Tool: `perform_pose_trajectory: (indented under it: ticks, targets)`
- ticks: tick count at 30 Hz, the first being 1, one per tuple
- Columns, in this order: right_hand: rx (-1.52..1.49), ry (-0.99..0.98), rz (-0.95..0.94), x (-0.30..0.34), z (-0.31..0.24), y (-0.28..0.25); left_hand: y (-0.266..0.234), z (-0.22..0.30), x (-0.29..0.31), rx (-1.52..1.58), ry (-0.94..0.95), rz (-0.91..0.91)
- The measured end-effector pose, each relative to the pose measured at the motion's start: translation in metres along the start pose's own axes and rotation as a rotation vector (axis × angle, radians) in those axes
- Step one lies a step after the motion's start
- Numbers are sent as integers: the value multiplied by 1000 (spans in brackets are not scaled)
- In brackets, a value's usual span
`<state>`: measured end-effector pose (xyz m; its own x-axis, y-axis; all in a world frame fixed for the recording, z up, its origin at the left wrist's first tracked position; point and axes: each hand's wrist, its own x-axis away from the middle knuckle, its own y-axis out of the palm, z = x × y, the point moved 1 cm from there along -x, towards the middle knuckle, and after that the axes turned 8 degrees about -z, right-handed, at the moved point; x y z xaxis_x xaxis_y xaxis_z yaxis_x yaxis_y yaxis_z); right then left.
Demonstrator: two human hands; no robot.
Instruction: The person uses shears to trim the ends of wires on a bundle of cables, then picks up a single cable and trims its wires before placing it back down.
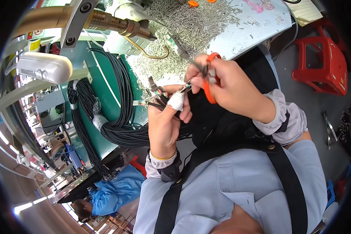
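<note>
My left hand (pixel 160 126) is closed around several black cables (pixel 156 104), whose stripped ends show thin coloured wires. White tape (pixel 176 101) wraps its thumb. In my right hand (pixel 238 87) is a pair of scissors with orange handles (pixel 209 94), held in the palm with a handle loop around the fingers. The right thumb and forefinger pinch close to the wire ends (pixel 186 86) beside the taped thumb. What exactly lies between those fingertips is too small to make out. Both hands are just in front of a heap of small wire offcuts (pixel 191 29).
A brass-coloured nozzle (pixel 123 27) with a bent tube hangs over the heap at upper left. Long coils of black cable (pixel 121 78) lie on the green table (pixel 101 87). A red stool (pixel 321 64) stands right; a person in blue (pixel 119 191) works at lower left.
</note>
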<state>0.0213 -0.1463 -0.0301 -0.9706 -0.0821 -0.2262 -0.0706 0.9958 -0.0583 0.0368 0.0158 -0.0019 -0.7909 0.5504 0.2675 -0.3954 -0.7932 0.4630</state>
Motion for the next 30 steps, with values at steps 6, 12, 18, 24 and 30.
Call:
perform_pose_trajectory:
  ticks: [6, 12, 18, 24, 30]
  targets:
    - [561, -448, 107, 6, -3, 7, 0, -4, 3, -220, 242, 219]
    - [-275, 94, -45, 7, -6, 10, 13, -6, 2, -488, 430, 256]
    - [-128, 100, -19, 9, -6, 10, 6, -11, -1, -815, 571, 178]
    - [-147, 3, 47, 11, -4, 14, 14, -9, 2, -867, 561, 238]
    - [-377, 138, -14, 10, -8, 10, 8, -1, 4, -271, 192, 245]
